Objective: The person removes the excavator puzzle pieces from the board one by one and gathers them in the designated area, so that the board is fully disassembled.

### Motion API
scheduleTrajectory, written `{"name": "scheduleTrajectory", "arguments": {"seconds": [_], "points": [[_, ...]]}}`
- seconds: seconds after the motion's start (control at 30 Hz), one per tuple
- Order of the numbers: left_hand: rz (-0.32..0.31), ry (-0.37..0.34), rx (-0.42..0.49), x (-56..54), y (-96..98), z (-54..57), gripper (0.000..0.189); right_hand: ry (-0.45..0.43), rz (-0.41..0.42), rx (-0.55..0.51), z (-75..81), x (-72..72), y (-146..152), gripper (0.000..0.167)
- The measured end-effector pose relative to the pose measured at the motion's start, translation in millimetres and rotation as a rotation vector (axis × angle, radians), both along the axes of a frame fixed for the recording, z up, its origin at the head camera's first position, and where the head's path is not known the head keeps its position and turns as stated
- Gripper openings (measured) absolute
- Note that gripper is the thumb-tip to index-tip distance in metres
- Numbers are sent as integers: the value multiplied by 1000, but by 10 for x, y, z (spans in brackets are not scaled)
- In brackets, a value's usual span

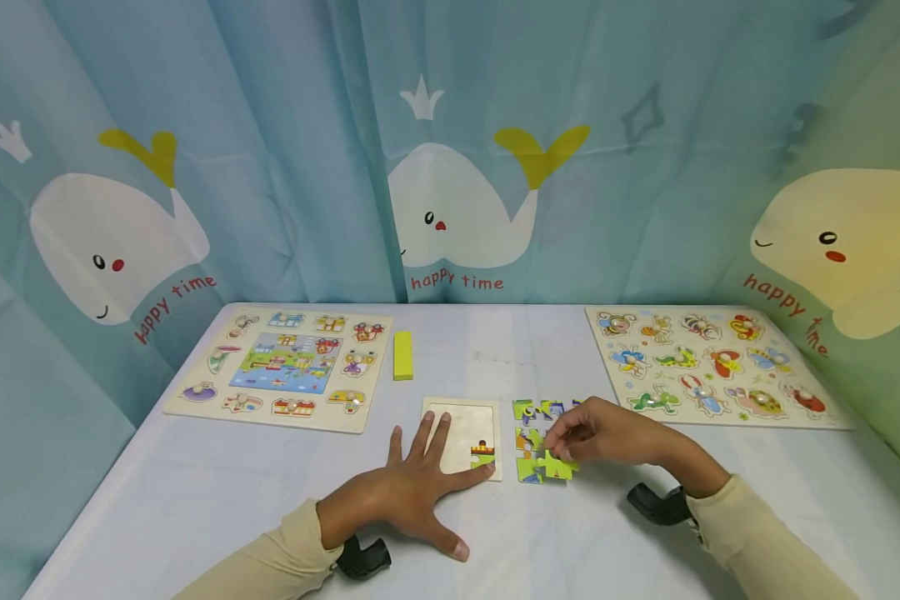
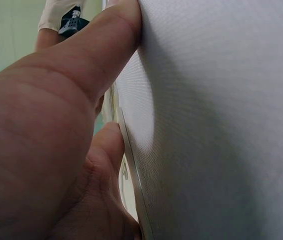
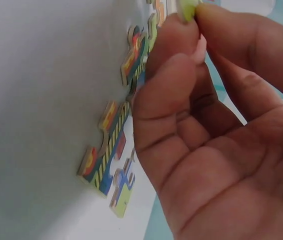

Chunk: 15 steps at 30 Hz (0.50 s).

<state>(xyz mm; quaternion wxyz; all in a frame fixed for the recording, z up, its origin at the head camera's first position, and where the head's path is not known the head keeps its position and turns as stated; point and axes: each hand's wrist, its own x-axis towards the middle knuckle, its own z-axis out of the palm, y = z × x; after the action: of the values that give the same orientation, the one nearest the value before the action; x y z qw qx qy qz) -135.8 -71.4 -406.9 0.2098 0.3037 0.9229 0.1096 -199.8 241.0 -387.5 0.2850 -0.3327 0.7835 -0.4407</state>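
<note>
My left hand [image 1: 416, 492] rests with spread, straight fingers on a small square wooden puzzle tray [image 1: 461, 421]. In the tray's lower right corner sits a jigsaw piece [image 1: 483, 450] with red, yellow and green print, next to a fingertip. Between thumb and finger, my right hand [image 1: 607, 429] pinches a green jigsaw piece [image 1: 557, 468] over a group of loose jigsaw pieces [image 1: 527, 410] just right of the tray. The right wrist view shows the held piece's green edge at the fingertips, with more loose pieces [image 3: 114, 145] beside the hand.
A knobbed puzzle board with vehicles [image 1: 375, 367] lies at the back left, and another with insects [image 1: 690, 342] at the back right. A yellow block [image 1: 402, 356] stands beside the left board. Behind the white table [image 1: 487, 350] hangs a blue whale-print curtain [image 1: 307, 167].
</note>
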Motion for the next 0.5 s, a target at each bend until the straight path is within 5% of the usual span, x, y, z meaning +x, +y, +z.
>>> {"name": "scheduleTrajectory", "arguments": {"seconds": [0.5], "points": [[-1,-14,6,-17,-6,7,93,14,52,-2,16,38,13,14]]}}
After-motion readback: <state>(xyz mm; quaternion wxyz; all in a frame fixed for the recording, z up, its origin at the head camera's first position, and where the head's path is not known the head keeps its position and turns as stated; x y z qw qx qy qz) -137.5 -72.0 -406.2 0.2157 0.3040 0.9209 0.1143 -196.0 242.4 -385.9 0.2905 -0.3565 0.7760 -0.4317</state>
